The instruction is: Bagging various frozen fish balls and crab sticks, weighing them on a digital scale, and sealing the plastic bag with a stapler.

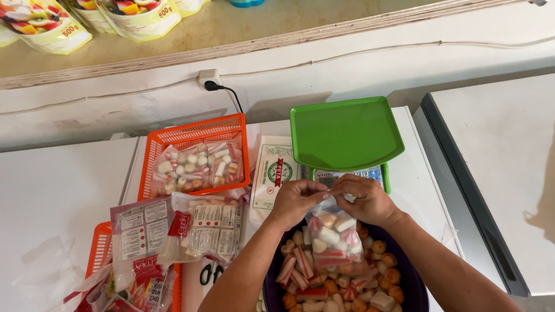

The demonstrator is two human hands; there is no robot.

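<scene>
My left hand (296, 199) and my right hand (365, 199) pinch the top of a small clear plastic bag (335, 237) filled with mixed white, red-striped and orange food pieces. The bag hangs just above a dark purple bowl (413, 283) holding several more of the same pieces. Right behind my hands stands a scale with a green tray (345, 133), nothing on it.
An orange basket (191, 136) at the back left holds filled clear bags. Printed packets (202, 228) and a second orange basket (101, 248) lie at the left. A flat pack of bags (274, 173) lies beside the scale. A white appliance lid (503, 144) is at the right.
</scene>
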